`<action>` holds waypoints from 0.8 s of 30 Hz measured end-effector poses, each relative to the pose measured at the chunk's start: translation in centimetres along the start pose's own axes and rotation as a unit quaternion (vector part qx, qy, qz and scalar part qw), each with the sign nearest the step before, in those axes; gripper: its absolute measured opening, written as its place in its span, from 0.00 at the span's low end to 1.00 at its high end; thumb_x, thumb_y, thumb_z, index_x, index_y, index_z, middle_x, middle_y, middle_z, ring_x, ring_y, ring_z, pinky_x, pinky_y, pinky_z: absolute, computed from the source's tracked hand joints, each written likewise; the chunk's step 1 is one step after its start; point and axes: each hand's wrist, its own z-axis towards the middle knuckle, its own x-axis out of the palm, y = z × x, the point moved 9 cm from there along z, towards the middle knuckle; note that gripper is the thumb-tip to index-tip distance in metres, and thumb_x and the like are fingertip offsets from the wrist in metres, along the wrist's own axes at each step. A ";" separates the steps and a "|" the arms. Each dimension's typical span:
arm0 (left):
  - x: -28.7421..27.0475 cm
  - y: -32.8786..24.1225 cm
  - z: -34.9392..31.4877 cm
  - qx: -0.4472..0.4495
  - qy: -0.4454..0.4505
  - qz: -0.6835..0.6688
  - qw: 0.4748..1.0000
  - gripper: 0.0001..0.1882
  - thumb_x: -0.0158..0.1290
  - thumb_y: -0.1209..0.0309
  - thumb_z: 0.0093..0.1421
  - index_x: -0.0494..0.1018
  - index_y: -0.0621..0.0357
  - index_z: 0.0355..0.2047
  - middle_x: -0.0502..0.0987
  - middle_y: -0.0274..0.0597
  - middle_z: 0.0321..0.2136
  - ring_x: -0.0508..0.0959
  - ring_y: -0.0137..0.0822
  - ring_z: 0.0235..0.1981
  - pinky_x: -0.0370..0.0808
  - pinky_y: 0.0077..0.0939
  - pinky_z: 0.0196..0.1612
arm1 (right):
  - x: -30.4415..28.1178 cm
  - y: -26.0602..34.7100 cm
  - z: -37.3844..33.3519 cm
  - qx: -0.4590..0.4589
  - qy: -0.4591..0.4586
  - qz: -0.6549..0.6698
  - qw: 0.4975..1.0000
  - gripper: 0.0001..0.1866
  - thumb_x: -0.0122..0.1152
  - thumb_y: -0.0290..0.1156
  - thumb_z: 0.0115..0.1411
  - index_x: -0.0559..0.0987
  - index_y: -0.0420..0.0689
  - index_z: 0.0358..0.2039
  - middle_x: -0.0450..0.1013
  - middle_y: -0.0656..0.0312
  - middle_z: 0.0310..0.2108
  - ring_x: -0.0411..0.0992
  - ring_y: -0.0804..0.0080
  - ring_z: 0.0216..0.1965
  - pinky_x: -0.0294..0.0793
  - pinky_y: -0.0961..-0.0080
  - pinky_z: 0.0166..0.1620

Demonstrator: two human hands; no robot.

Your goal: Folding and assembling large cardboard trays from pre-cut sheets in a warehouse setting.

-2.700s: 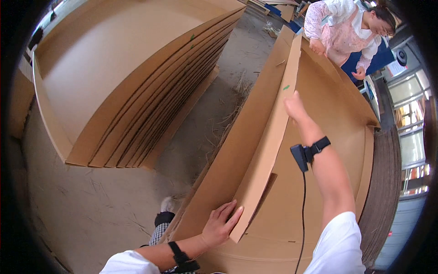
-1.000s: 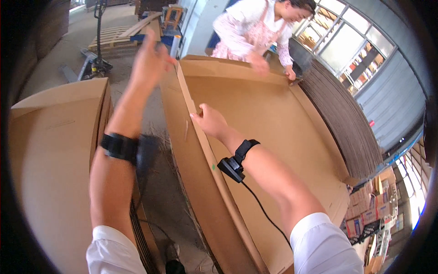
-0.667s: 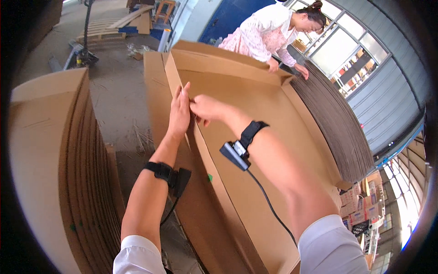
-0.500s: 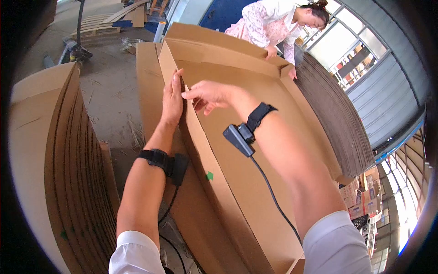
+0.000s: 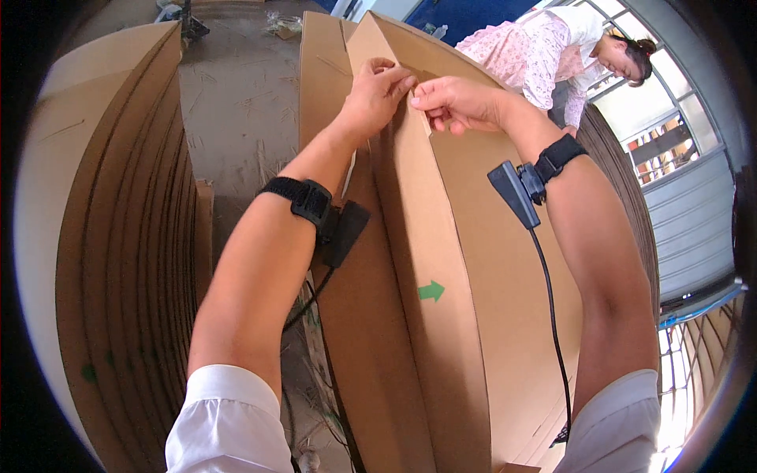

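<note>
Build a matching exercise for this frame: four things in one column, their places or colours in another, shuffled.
Things:
1. left hand
2. arrow sticker
3. co-worker
4. cardboard stack

Places or colours:
A. green, on the flap
B. far left, sheets on edge
C. at the flap's top edge
D. top right, behind the box

Pairs: 1-C, 2-A, 3-D, 4-B

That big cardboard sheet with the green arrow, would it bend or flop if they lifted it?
The cardboard sheet probably flexes some: it is long and thin-edged. Its folded flap likely stiffens it. Both the left hand and right hand pinch its top edge, suggesting it is awkward rather than heavy.
</note>
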 end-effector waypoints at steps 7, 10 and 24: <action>-0.3 0.3 0.3 0.023 0.001 0.012 1.000 0.12 0.52 0.61 0.61 0.78 0.52 0.41 0.69 0.49 0.46 0.69 0.45 0.49 0.69 0.35 0.51 | 0.0 0.9 0.2 -0.114 -0.042 0.016 0.992 0.13 0.54 0.39 0.62 0.67 0.51 0.22 0.61 0.75 0.16 0.59 0.88 0.17 0.53 0.87 0.19; 0.0 0.3 0.4 0.011 0.018 0.006 1.000 0.11 0.52 0.60 0.62 0.78 0.49 0.40 0.69 0.48 0.45 0.68 0.45 0.50 0.69 0.35 0.51 | 0.2 1.6 -0.8 -0.225 -0.100 -0.011 0.969 0.13 0.54 0.39 0.63 0.68 0.51 0.22 0.61 0.76 0.16 0.59 0.89 0.18 0.55 0.88 0.20; 0.2 -1.7 -0.2 0.078 -0.018 0.048 0.996 0.11 0.52 0.63 0.61 0.78 0.55 0.38 0.73 0.53 0.41 0.71 0.49 0.47 0.69 0.38 0.51 | -0.1 0.7 -2.0 -0.095 -0.032 -0.095 0.990 0.16 0.53 0.44 0.62 0.70 0.48 0.23 0.64 0.74 0.19 0.61 0.85 0.19 0.59 0.84 0.21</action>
